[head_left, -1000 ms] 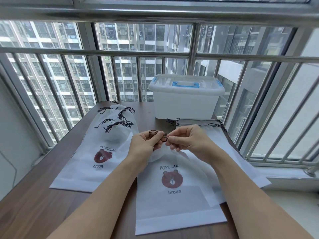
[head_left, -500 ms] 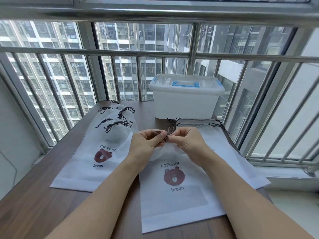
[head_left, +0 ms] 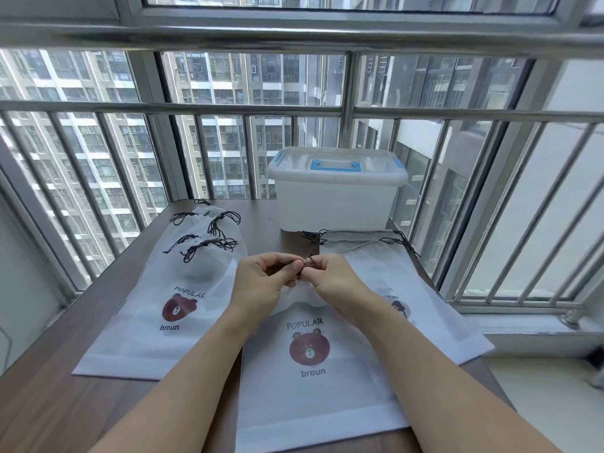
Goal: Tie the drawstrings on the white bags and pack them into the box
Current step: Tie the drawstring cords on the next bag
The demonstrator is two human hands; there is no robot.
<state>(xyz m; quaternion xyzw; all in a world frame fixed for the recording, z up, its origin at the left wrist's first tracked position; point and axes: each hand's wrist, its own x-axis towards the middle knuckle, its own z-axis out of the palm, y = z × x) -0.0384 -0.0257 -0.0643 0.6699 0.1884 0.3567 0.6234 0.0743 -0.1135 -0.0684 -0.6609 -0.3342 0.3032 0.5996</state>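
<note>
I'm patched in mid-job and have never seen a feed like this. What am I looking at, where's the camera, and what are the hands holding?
There is no machine: these are a person's bare arms, seen from a camera worn on the head, looking forward and down. The left hand and right hand pinch a dark drawstring at the top of the middle white bag. On the wooden table lie a pile of bags with bunched cords on the left and flatter bags on the right. Behind stands the plastic box, lid on.

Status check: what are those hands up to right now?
Left hand and right hand both pinching the black drawstring of the middle white bag. Box lid on. Nothing in the way.
</note>
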